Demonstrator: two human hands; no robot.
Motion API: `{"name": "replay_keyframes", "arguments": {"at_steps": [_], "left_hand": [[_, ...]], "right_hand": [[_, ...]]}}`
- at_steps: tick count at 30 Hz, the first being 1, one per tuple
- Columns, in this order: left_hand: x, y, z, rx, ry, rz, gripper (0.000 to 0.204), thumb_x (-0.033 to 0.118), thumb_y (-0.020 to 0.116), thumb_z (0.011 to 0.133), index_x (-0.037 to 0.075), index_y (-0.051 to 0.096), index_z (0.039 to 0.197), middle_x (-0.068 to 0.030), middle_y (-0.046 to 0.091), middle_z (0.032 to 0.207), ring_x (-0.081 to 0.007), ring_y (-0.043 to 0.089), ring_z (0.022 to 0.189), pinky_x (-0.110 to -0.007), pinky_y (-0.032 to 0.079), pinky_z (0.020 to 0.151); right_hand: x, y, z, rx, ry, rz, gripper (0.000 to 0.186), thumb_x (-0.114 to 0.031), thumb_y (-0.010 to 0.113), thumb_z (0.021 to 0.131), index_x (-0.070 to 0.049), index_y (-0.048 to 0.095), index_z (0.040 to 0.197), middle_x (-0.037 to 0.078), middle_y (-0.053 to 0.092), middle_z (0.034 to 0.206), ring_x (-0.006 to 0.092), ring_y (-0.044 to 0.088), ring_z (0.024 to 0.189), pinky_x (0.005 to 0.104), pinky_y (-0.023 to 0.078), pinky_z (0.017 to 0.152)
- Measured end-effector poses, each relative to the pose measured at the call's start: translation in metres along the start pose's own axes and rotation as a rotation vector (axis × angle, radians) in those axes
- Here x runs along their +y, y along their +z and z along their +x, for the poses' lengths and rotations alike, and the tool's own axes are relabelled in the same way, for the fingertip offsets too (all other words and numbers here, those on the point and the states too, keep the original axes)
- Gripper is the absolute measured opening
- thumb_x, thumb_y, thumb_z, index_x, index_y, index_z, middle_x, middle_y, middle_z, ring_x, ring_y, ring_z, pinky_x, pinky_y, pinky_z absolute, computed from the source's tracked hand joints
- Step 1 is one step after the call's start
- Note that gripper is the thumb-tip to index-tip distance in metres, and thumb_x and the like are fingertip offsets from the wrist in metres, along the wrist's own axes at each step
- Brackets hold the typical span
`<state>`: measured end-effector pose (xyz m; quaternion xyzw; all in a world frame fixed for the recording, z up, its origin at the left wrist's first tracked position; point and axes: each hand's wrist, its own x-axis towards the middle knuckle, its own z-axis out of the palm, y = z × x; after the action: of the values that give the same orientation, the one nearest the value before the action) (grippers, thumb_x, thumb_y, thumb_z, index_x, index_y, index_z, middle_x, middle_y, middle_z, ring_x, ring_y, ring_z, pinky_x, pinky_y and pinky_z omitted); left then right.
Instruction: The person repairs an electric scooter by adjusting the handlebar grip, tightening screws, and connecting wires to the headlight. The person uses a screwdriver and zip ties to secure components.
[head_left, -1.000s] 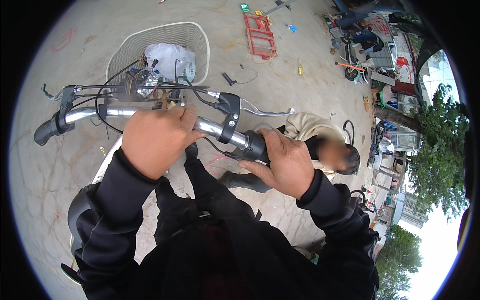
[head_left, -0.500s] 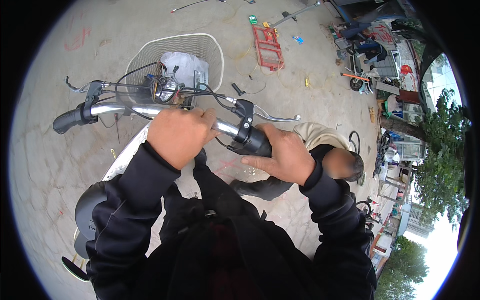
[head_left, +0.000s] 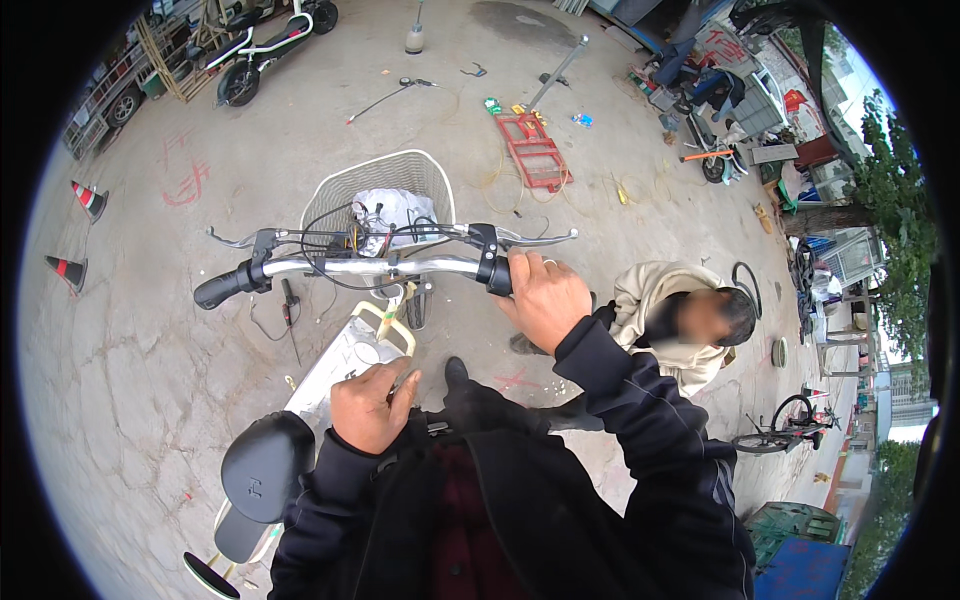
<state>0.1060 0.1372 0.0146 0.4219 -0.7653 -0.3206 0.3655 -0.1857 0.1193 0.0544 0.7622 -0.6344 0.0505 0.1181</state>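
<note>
An electric bicycle stands before me, its silver handlebar (head_left: 350, 267) running left to right. My right hand (head_left: 545, 298) wraps the right-hand grip, beside the clamp of the right brake lever (head_left: 540, 239); the palm hides most of that grip. Off the bar, my left hand (head_left: 372, 405) hovers by the white frame (head_left: 345, 365), fingers bent and thumb slightly apart, with nothing visible in them. The black left grip (head_left: 225, 290) and left brake lever (head_left: 232, 240) are untouched. Loose cables and wires (head_left: 355, 235) hang around the front. The black saddle (head_left: 268, 465) is at lower left.
A white basket (head_left: 425, 170) holding a plastic bag sits ahead of the bar. A person in a beige jacket (head_left: 650, 290) crouches at right. On the concrete lie a red metal rack (head_left: 535, 150), tools and a hose. Two traffic cones (head_left: 68, 272) stand far left.
My left hand has let go of the handlebar and drawn back toward me. My right hand has closed round the right grip. The view has shifted, showing more ground ahead.
</note>
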Motion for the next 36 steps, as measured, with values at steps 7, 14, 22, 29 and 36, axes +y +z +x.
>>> {"name": "replay_keyframes", "arguments": {"at_steps": [7, 14, 22, 29, 36], "left_hand": [[-0.021, -0.014, -0.019, -0.058, -0.07, -0.038, 0.017, 0.014, 0.08, 0.089, 0.001, 0.078, 0.101, -0.0175, 0.072, 0.076, -0.0289, 0.07, 0.059, -0.036, 0.052, 0.056], [-0.037, -0.018, -0.032, -0.097, -0.045, -0.051, 0.017, 0.016, 0.078, 0.091, 0.002, 0.077, 0.099, -0.0181, 0.072, 0.077, -0.0317, 0.069, 0.062, -0.038, 0.053, 0.059], [-0.084, -0.008, -0.006, -0.102, -0.317, -0.3, 0.031, 0.025, 0.079, 0.097, -0.002, 0.076, 0.111, 0.0029, 0.049, 0.06, -0.0048, 0.038, 0.056, -0.028, 0.032, 0.052], [-0.118, 0.039, 0.061, -0.003, -0.521, -0.721, 0.048, 0.039, 0.077, 0.099, -0.006, 0.074, 0.114, 0.0053, 0.055, 0.071, -0.0036, 0.045, 0.063, -0.025, 0.034, 0.054], [-0.104, 0.053, 0.074, 0.047, -0.663, -0.926, 0.04, 0.038, 0.056, 0.111, 0.003, 0.075, 0.113, 0.0096, 0.038, 0.06, -0.0024, 0.03, 0.049, -0.024, 0.022, 0.046]], "right_hand": [[0.005, -0.012, 0.019, -0.278, 0.113, 0.195, 0.046, -0.027, 0.078, 0.081, 0.0, 0.056, 0.11, 0.019, 0.072, 0.097, 0.0402, 0.072, 0.086, 0.0476, 0.058, 0.077], [-0.01, 0.003, 0.005, -0.102, 0.137, 0.006, 0.048, -0.029, 0.085, 0.076, -0.005, 0.056, 0.106, 0.015, 0.069, 0.094, 0.0363, 0.072, 0.078, 0.0458, 0.058, 0.069], [-0.003, -0.005, 0.014, -0.194, 0.153, 0.101, 0.042, -0.025, 0.078, 0.08, -0.002, 0.057, 0.109, 0.02, 0.071, 0.089, 0.0397, 0.072, 0.08, 0.0489, 0.058, 0.072], [0.006, -0.013, 0.027, -0.337, 0.13, 0.148, 0.04, -0.026, 0.075, 0.083, -0.002, 0.058, 0.11, 0.021, 0.073, 0.084, 0.0413, 0.073, 0.081, 0.0508, 0.058, 0.073], [-0.005, -0.01, 0.019, -0.185, 0.148, 0.106, 0.045, -0.028, 0.08, 0.079, -0.002, 0.06, 0.109, 0.021, 0.072, 0.081, 0.0401, 0.071, 0.072, 0.0489, 0.057, 0.066]]}}
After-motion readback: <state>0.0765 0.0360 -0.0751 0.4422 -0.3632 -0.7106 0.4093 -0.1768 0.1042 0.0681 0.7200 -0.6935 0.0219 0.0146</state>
